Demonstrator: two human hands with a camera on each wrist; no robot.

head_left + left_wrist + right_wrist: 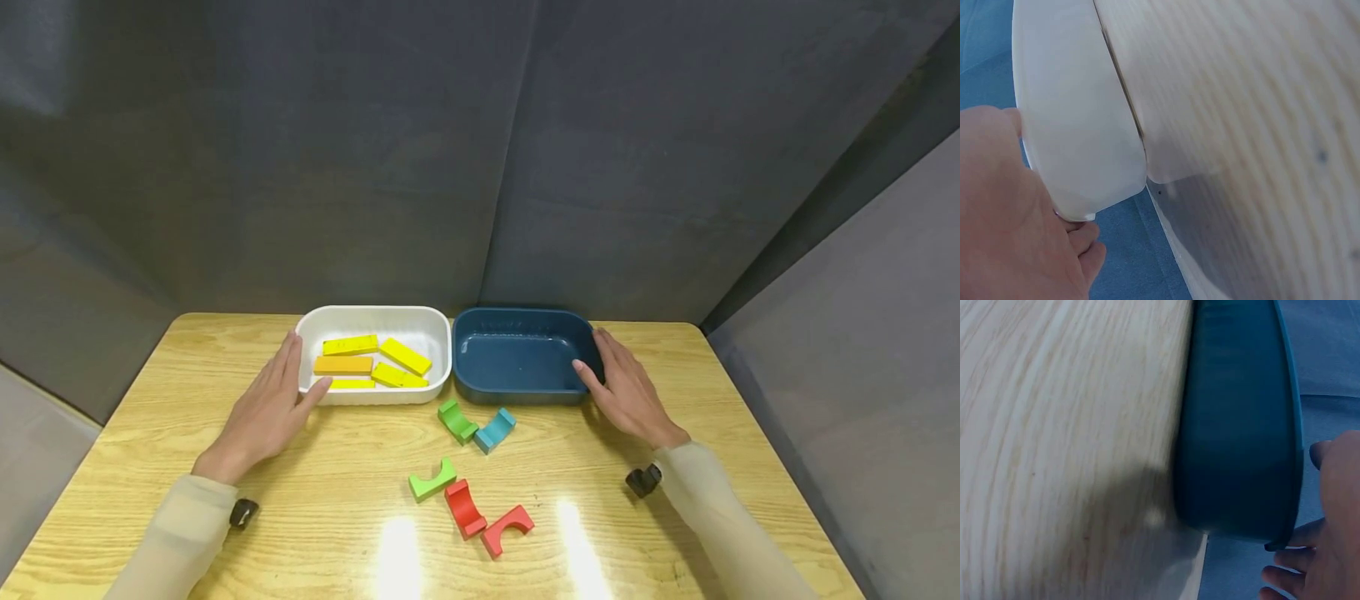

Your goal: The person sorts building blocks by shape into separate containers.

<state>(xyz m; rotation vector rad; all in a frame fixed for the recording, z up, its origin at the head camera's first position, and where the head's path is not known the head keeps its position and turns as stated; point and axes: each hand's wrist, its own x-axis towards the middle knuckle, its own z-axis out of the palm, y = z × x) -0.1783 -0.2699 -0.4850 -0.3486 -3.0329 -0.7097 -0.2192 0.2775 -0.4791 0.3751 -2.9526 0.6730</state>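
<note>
My left hand (262, 412) rests against the left end of a white plastic tub (382, 398), fingers straight along its outer wall and thumb over the front corner of the rim. Several yellow blocks (405, 356) and an orange-yellow block (343, 365) lie inside. At the right end of a dark blue tub (517, 358), my right hand (630, 396) lies along the wall, its fingers extended and its thumb reaching over the rim. The two tubs stand side by side. The wrist views show the white wall (1079, 106) and the blue wall (1235, 425) close by.
On the wooden table (322, 517), two green arch blocks (457, 422), a blue arch block (495, 430) and two red arch blocks (465, 510) lie in front of the tubs. A dark grey cloth (337, 167) hangs behind the table's back edge.
</note>
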